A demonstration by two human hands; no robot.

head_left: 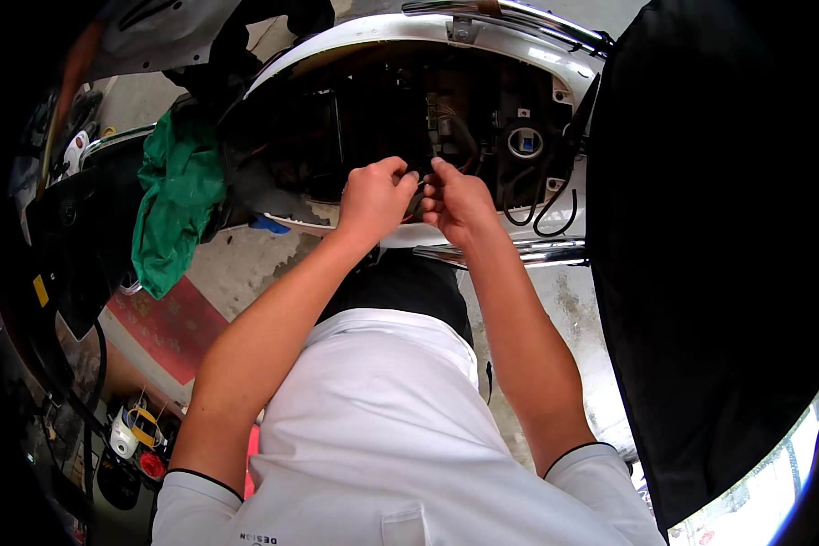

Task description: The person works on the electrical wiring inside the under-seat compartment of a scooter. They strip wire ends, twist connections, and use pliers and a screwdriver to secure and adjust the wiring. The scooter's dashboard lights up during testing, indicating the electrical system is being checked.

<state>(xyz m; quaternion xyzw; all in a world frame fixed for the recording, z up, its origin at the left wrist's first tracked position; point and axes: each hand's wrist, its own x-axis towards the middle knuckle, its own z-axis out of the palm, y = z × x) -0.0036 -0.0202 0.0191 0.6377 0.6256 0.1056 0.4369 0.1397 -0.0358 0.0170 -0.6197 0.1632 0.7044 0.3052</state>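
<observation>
I lean over the opened body of a scooter, whose white shell (pixel 296 45) surrounds a dark compartment. My left hand (pixel 376 198) and my right hand (pixel 458 200) meet over the compartment's near edge. Fingers of both are closed in a pinch on what looks like a thin dark wire (pixel 419 193), mostly hidden by the fingertips. Just beyond my hands, a bundle of grey wires (pixel 464 136) and pale connectors (pixel 433 114) lies inside. To their right, a round socket (pixel 525 142) with a blue middle is set in a black panel.
Chrome rails (pixel 510 254) run along the body's near and far sides. A black cable (pixel 555 227) hangs over the right edge. Green cloth (pixel 177 200) drapes at the left. A large black cover (pixel 710 273) fills the right side. A red mat (pixel 168 328) lies on the floor.
</observation>
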